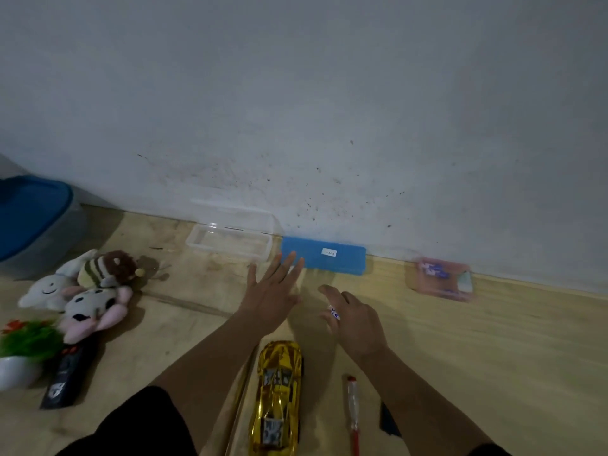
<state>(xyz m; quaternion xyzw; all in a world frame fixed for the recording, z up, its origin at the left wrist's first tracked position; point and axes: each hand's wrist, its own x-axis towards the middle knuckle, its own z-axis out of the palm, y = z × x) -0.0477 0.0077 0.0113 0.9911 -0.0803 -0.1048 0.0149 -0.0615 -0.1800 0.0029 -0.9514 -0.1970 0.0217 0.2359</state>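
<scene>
My left hand reaches forward over the floor with fingers straight, its fingertips at the near left corner of a shut blue plastic case that lies against the wall. My right hand hovers to the right, fingers curled around a small white-and-blue object that is mostly hidden. A clear plastic case with its lid raised sits left of the blue one. A pink case holding small items lies further right.
A gold toy car lies between my forearms, a red-handled screwdriver beside it. Plush toys, a potted fake plant and a black remote sit at left. A blue-lidded bin stands far left.
</scene>
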